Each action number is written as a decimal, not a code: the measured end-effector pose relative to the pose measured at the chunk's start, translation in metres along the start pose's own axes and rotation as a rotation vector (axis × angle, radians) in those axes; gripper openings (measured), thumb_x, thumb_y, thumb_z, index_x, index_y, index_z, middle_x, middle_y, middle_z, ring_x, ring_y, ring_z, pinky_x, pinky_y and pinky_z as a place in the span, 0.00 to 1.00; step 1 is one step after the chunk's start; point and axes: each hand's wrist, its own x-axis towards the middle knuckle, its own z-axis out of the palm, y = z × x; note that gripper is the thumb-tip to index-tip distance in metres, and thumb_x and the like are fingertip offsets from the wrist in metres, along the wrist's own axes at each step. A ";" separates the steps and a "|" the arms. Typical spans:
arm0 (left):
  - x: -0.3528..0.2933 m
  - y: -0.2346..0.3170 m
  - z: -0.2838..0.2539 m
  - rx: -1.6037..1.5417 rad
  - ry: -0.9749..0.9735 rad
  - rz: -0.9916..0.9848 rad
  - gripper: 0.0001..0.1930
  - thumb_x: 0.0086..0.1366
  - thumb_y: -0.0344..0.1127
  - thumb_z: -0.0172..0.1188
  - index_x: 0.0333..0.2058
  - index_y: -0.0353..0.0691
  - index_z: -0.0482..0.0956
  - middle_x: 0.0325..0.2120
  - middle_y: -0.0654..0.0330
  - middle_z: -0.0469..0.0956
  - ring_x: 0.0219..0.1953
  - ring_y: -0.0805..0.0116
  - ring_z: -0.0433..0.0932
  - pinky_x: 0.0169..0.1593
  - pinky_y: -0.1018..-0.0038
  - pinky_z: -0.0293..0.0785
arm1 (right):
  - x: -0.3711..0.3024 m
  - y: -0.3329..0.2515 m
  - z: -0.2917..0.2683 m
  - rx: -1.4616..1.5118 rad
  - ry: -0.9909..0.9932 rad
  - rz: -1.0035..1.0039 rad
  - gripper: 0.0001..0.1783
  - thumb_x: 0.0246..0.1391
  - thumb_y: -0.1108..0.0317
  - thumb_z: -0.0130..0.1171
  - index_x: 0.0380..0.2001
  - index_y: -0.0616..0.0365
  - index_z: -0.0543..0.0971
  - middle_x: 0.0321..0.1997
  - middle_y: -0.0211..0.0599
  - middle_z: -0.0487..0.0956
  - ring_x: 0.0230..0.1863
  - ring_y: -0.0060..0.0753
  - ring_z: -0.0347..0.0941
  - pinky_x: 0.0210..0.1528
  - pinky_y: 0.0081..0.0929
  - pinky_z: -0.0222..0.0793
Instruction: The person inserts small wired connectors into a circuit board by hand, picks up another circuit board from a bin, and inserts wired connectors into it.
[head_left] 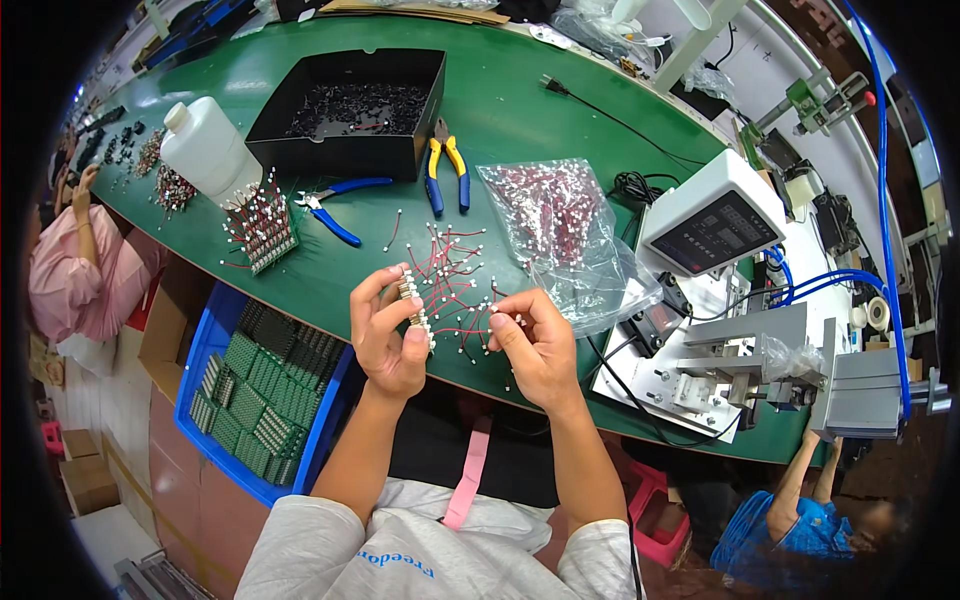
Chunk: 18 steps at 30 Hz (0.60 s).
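Note:
My left hand grips a narrow circuit board panel held nearly edge-on, with a row of small pale parts along it. To its right, my right hand is closed in a pinch on a thin red wire lead with white connector ends; the fingertips partly cover it. Between and beyond the hands lies a loose spread of red and black wire leads with white ends. Left of it, another board panel stands with many such leads sticking up. Blue-handled cutters and yellow-and-blue pliers lie beyond.
A clear bag of wire leads lies right of the hands, near a white control box and metal press fixture. A black box of small parts and white jug stand far off. A blue crate holds green boards. Other people sit nearby.

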 end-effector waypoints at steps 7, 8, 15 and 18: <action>-0.001 0.001 0.000 -0.008 0.016 -0.034 0.11 0.58 0.32 0.49 0.39 0.37 0.72 0.52 0.46 0.63 0.53 0.47 0.68 0.54 0.59 0.69 | 0.002 0.002 -0.001 0.096 0.092 0.070 0.05 0.56 0.76 0.52 0.37 0.62 0.74 0.24 0.28 0.71 0.23 0.16 0.63 0.25 0.12 0.59; 0.000 0.001 0.001 -0.002 0.012 -0.034 0.11 0.58 0.33 0.49 0.39 0.37 0.72 0.52 0.46 0.63 0.53 0.47 0.68 0.54 0.59 0.69 | 0.003 0.004 -0.001 0.132 0.117 0.082 0.05 0.56 0.76 0.52 0.37 0.61 0.74 0.24 0.28 0.71 0.22 0.16 0.63 0.25 0.12 0.58; 0.000 0.000 0.002 -0.015 0.044 -0.029 0.11 0.57 0.32 0.52 0.38 0.36 0.73 0.50 0.45 0.64 0.51 0.47 0.70 0.51 0.62 0.72 | 0.009 0.001 -0.001 0.173 0.188 0.041 0.04 0.54 0.77 0.54 0.34 0.61 0.76 0.22 0.26 0.71 0.21 0.15 0.60 0.23 0.11 0.56; 0.000 0.000 0.000 0.008 0.034 -0.030 0.11 0.57 0.33 0.51 0.38 0.36 0.73 0.50 0.45 0.64 0.51 0.47 0.70 0.50 0.62 0.71 | 0.004 -0.008 0.004 -0.001 0.204 -0.061 0.05 0.51 0.79 0.55 0.31 0.60 0.78 0.20 0.25 0.70 0.20 0.15 0.60 0.22 0.12 0.54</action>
